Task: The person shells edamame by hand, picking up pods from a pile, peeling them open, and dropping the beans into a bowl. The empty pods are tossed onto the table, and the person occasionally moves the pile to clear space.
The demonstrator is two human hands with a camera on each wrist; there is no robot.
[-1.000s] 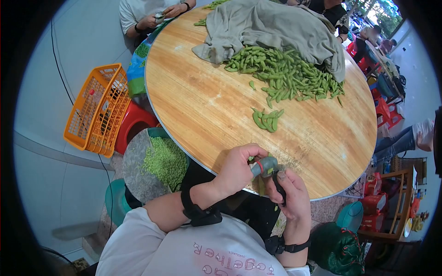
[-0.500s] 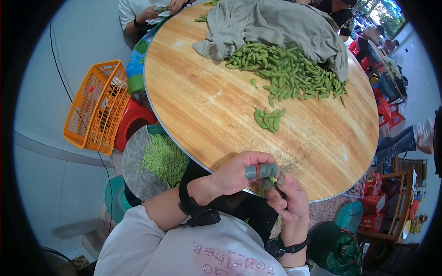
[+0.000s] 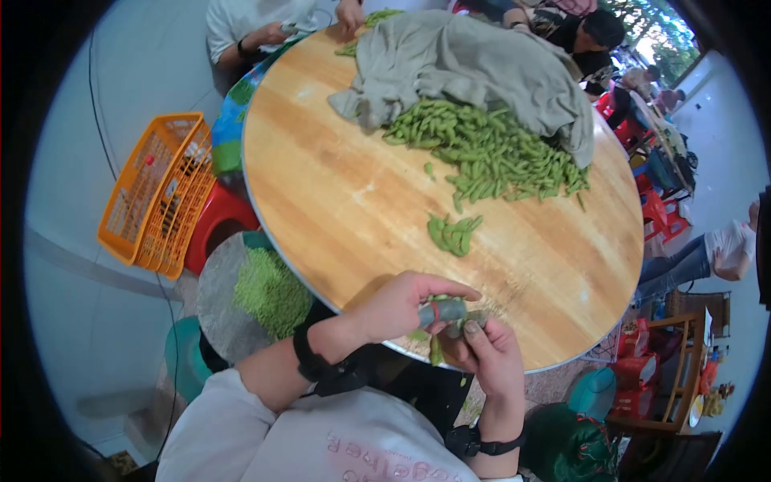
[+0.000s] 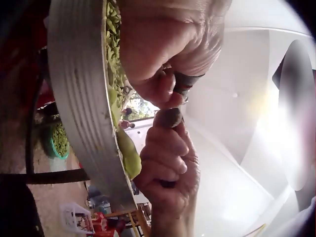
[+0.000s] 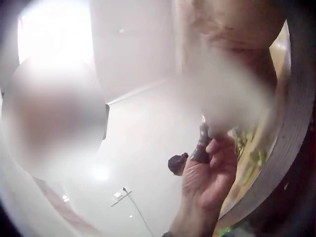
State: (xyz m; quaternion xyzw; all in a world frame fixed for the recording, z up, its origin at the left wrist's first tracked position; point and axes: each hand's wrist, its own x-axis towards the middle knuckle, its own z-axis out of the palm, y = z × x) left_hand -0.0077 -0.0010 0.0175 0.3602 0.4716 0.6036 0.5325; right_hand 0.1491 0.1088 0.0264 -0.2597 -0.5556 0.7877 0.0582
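Note:
My left hand (image 3: 395,305) is held over the near edge of the round wooden table (image 3: 321,201), a grey cover with a red band on one digit. Its fingers curl round a green soybean pod (image 3: 434,300), mostly hidden. My right hand (image 3: 491,349) meets it fingertip to fingertip, a dark grey cover on its thumb tip. Within those curled fingers a bit of a small black-handled tool (image 4: 168,183) shows; its working end is hidden. Pods (image 4: 129,153) lie at the table edge beneath the hands. A small group of pods (image 3: 454,234) lies farther in.
A large pod heap (image 3: 498,153) lies partly under a grey cloth (image 3: 474,56). Left of my legs, shelled beans (image 3: 273,293) fill a container by the table. An orange crate (image 3: 157,197) rests on a red stool (image 3: 221,221). Another person's hand (image 3: 349,18) reaches the table's far side.
The head view has shifted slightly. My hands stay together, turning a little; the black handle that showed in my right hand is now hidden in this view. The other person's hand has moved onto the table.

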